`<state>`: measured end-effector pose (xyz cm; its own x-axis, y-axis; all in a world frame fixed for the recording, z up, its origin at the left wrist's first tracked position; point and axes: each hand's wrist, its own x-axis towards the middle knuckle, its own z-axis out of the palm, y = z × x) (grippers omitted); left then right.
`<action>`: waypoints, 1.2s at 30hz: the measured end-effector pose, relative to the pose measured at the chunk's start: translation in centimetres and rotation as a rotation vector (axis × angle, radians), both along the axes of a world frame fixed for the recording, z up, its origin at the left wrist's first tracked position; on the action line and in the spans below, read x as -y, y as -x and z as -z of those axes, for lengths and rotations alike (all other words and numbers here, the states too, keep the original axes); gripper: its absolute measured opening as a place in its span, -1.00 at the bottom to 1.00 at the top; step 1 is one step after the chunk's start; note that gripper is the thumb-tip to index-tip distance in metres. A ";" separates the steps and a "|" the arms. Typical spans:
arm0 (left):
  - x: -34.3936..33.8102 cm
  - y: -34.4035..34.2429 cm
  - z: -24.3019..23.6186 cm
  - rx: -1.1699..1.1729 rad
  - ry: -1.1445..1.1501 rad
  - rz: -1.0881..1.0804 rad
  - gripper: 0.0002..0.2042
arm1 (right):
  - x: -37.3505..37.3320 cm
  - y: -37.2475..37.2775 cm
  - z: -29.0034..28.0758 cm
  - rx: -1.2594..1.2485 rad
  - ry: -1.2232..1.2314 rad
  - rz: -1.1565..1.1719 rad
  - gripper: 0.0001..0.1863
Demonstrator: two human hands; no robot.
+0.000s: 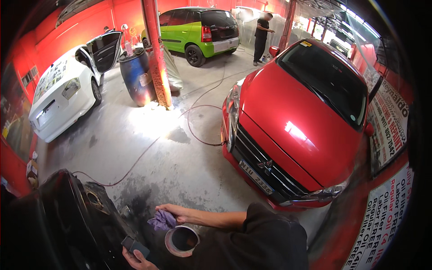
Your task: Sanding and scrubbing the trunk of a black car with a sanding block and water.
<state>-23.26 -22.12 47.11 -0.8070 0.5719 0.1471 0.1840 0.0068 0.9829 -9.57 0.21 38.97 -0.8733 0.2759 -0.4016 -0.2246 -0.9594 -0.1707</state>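
Observation:
My left hand [135,261], low in the head view, is closed on a dark flat rectangular block [135,246]. The block is beside the black glossy car body part [58,216] at the lower left; I cannot tell if they touch. My right hand [175,212] reaches in from the right in a black sleeve, its fingers wrapped round a crumpled purple cloth [162,220]. Just below the cloth is a round pale-rimmed bucket [196,235] with a dark inside. An opening [93,197] shows in the far end of the black part.
A red car [288,121] stands at the right, a white car [63,94] at the left, a green car [184,33] behind. A blue drum [135,76] stands by a red post [158,67]. A hose [139,159] crosses the floor. A person [261,38] stands at the back.

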 end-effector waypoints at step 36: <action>4.0 0.5 64.6 0.623 1.139 -0.249 -0.47 | 14.5 10.0 59.9 1.127 -1.027 -0.910 -0.25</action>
<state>-23.81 -26.15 -17.53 -0.6649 -0.0444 -0.7456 -0.4198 0.8479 0.3238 -19.58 -14.33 -20.92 -0.3277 0.4099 -0.8512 0.9059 -0.1197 -0.4063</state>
